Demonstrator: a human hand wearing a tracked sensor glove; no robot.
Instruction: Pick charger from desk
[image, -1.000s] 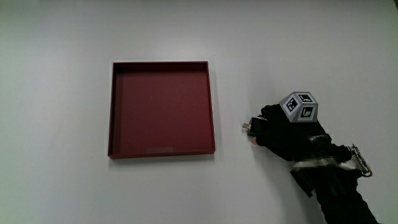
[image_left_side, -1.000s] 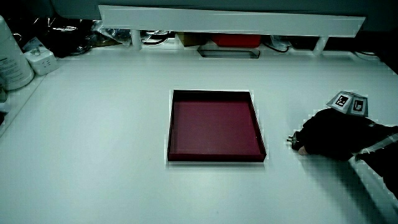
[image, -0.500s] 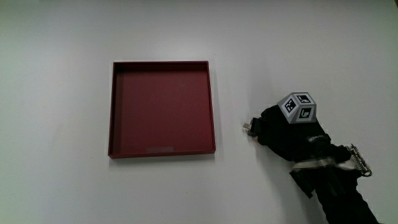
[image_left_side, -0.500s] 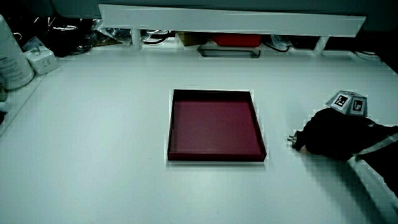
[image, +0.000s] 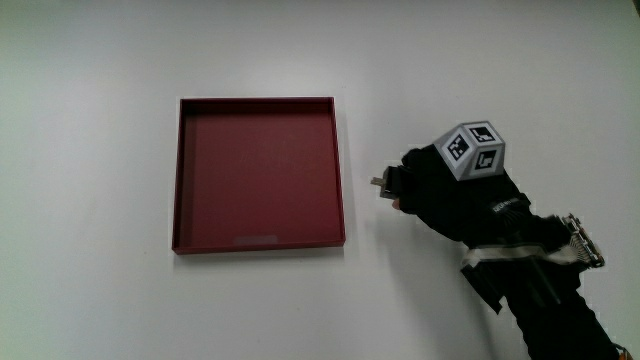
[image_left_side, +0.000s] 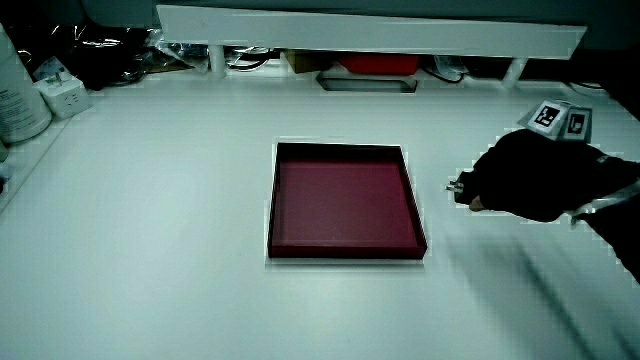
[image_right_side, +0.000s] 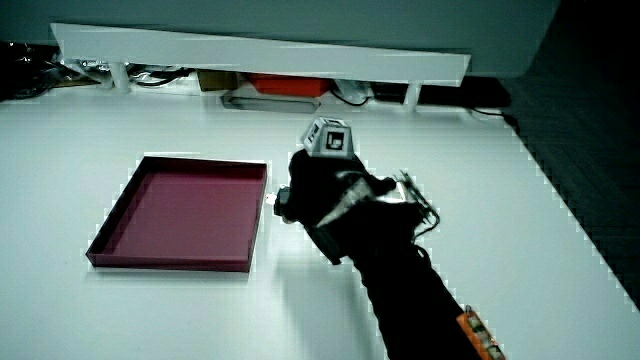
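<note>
So the hand (image: 445, 190) is clamped on the charger (image: 384, 184), with just its metal prongs poking out past the fingers toward the red tray (image: 259, 104). It's held just beside the tray's edge, over the white counter (image: 100, 290). Same grip shows in a side view (image_left_side: 462, 187).

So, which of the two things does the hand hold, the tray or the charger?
The charger: the hand grips it beside the red tray, which lies flat on the table, apart from the hand.

The tray (image: 260, 172) sits on the table (image: 90, 290); the hand (image: 450, 195) holds the charger (image: 386, 184) beside it.
</note>
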